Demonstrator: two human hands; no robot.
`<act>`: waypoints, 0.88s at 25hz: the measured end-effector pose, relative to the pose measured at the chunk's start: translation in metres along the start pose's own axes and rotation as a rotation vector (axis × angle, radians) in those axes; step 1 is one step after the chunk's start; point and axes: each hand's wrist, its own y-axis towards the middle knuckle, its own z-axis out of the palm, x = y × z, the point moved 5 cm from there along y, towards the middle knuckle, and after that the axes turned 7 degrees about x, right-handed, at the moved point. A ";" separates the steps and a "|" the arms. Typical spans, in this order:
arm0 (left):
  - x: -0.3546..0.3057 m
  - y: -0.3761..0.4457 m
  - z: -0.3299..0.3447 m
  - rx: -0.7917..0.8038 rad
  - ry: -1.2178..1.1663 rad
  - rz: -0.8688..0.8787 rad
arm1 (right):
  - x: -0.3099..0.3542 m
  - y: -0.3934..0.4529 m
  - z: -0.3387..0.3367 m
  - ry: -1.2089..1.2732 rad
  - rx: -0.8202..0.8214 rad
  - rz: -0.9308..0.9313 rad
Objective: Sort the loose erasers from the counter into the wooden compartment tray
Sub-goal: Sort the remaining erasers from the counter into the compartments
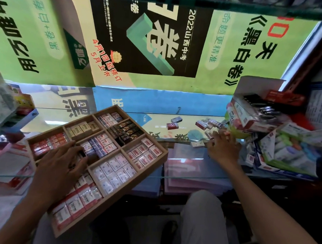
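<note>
Sorting looks well along: wooden compartment tray (150, 164) at the surface's near-left edge is nearly full, left hand (61, 165) resting open inside, right hand (223, 145) closing on loose erasers (206, 123) scattered toward the right edge.

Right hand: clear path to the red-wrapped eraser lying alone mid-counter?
Probably yes. The right hand rests on the glass counter, and only bare glass shows between it and the red-wrapped eraser.

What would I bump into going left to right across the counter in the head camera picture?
Left hand → wooden tray → red eraser → white eraser → right hand → pile of boxes.
</note>
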 end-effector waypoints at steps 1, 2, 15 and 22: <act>0.000 0.000 0.000 -0.002 -0.001 0.001 | 0.007 -0.004 0.001 -0.005 -0.034 -0.027; -0.001 0.001 0.000 -0.004 -0.002 0.005 | 0.013 -0.009 0.000 0.009 -0.085 -0.047; -0.002 -0.001 -0.001 0.003 0.008 -0.027 | 0.004 0.055 0.004 0.245 0.025 -0.088; -0.003 -0.002 -0.003 0.006 0.000 -0.041 | 0.031 0.033 -0.009 0.247 -0.086 -0.292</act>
